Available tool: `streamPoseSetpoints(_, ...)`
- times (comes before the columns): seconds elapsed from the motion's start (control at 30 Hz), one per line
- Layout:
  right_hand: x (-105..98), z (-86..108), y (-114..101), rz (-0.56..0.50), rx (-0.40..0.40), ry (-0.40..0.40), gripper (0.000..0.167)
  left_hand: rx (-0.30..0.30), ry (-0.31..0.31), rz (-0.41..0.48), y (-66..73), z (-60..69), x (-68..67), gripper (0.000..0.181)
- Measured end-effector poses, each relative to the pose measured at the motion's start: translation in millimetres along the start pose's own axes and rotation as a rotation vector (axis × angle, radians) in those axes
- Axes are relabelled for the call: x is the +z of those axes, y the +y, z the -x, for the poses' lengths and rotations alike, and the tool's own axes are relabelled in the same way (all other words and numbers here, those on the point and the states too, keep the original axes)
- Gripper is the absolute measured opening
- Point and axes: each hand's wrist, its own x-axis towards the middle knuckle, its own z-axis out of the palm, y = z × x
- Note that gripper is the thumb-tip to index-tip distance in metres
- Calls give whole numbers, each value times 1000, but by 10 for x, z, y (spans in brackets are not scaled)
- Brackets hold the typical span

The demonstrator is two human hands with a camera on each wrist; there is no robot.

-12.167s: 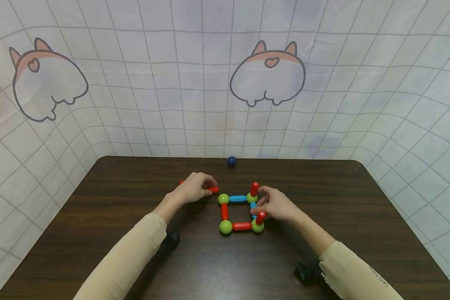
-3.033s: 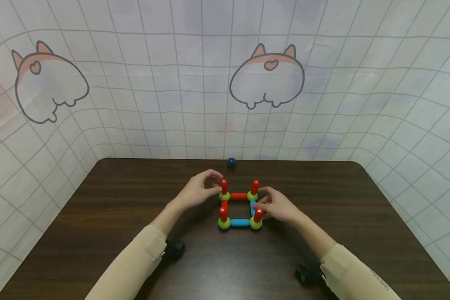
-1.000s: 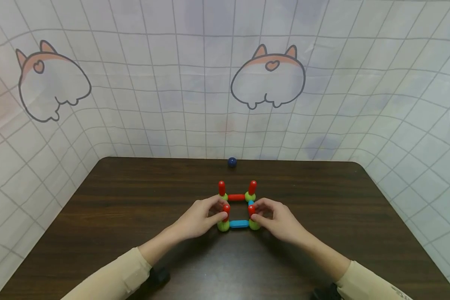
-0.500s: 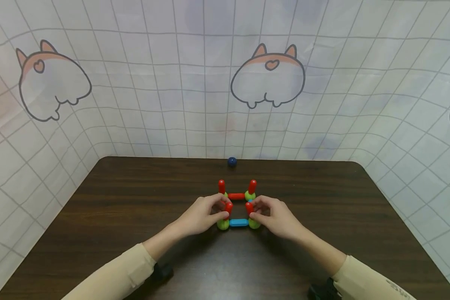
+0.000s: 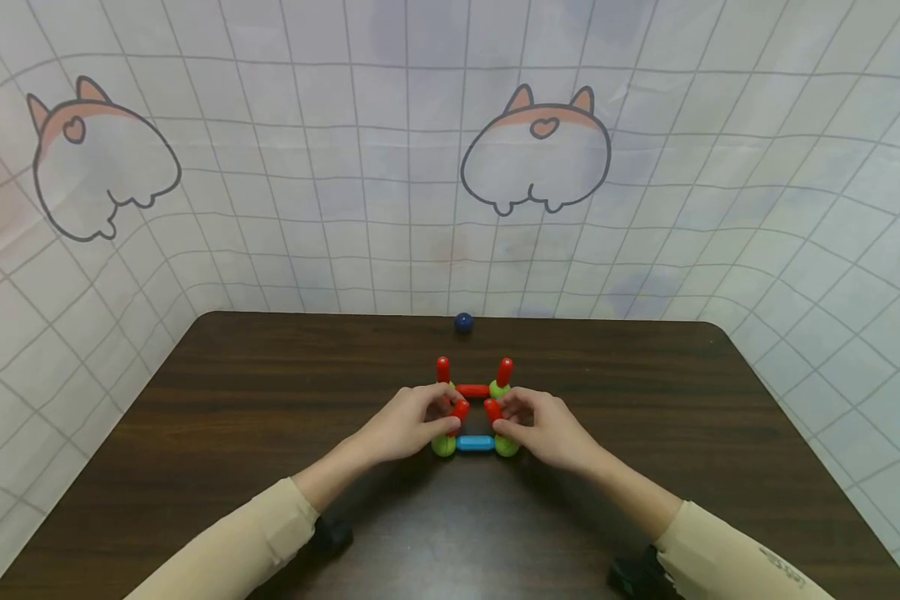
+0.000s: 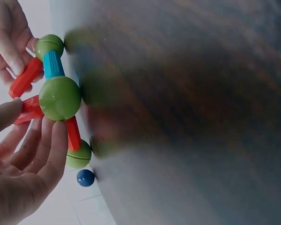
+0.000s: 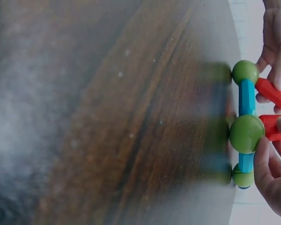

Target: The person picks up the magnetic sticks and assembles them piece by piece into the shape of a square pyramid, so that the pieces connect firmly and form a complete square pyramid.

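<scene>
A square frame of magnetic rods and green balls lies on the table, its near side a blue rod (image 5: pixel 476 443) between the near-left ball (image 5: pixel 444 446) and near-right ball (image 5: pixel 506 446). My left hand (image 5: pixel 411 423) pinches the near-left red rod (image 5: pixel 460 409) between thumb and fingers. The near-right red rod (image 5: pixel 492 409) is pinched by my right hand (image 5: pixel 547 427). Both rods lean inward, tops close but apart; each still meets its ball in the wrist views. At the back, two red rods (image 5: pixel 443 369) stand up from their balls. The hands partly hide the frame's sides.
A dark blue ball (image 5: pixel 463 322) sits alone by the far edge of the brown wooden table (image 5: pixel 285 358). Behind it hangs a white gridded cloth (image 5: pixel 307 167) with cartoon drawings. Black wrist cameras hang below both sleeves.
Red rods have been stood on the two left balls, and the frame's sides have changed colour places. Both hands then moved to the near rods, which now tilt inward from upright.
</scene>
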Motion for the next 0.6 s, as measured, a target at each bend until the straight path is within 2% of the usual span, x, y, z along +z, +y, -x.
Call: streamPoseSetpoints(0.6,12,-48,4,-3,-11,-22,20,-7,-10,-10,-6,-51,-16,21)
